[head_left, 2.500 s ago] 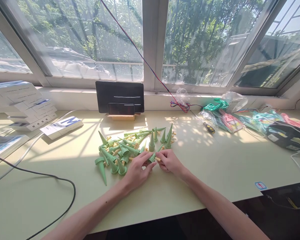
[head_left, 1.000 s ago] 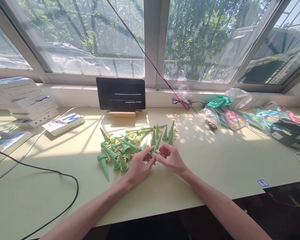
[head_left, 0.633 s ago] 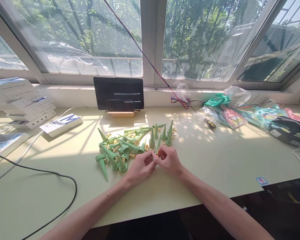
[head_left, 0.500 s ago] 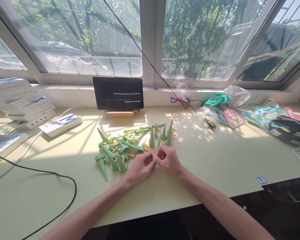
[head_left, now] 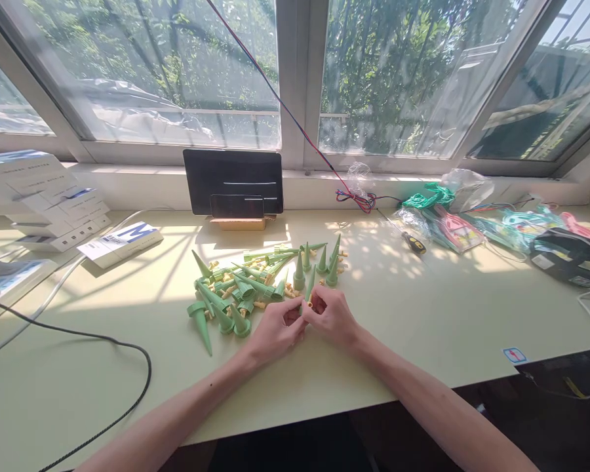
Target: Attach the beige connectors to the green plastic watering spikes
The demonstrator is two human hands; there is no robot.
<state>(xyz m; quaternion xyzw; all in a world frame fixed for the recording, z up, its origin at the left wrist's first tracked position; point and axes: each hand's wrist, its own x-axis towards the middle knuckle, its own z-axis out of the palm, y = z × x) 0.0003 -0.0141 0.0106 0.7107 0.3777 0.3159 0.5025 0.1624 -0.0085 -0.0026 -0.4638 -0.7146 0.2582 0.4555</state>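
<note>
My left hand (head_left: pixel 276 330) and my right hand (head_left: pixel 332 316) meet at the middle of the pale green table (head_left: pixel 423 314). Together they pinch one green cone spike (head_left: pixel 309 288), its tip pointing up and away. A small yellow fitting (head_left: pixel 309 304) sits at its base between my fingertips. Just beyond my hands lies a pile of green cone spikes (head_left: pixel 240 288) mixed with small yellow fittings. Several finished-looking spikes stand upright (head_left: pixel 319 262) behind my right hand.
A dark tablet on a wooden stand (head_left: pixel 234 190) leans at the window sill. White boxes (head_left: pixel 44 203) are stacked at the left, and a black cable (head_left: pixel 128 347) loops across the table. A screwdriver (head_left: pixel 412 241), plastic bags (head_left: pixel 452 216) and a black device (head_left: pixel 565 259) lie at the right.
The spike lay low between my hands at first. I raised it, tip up, and both hands drew closer around its base. In the last half second they have hardly moved.
</note>
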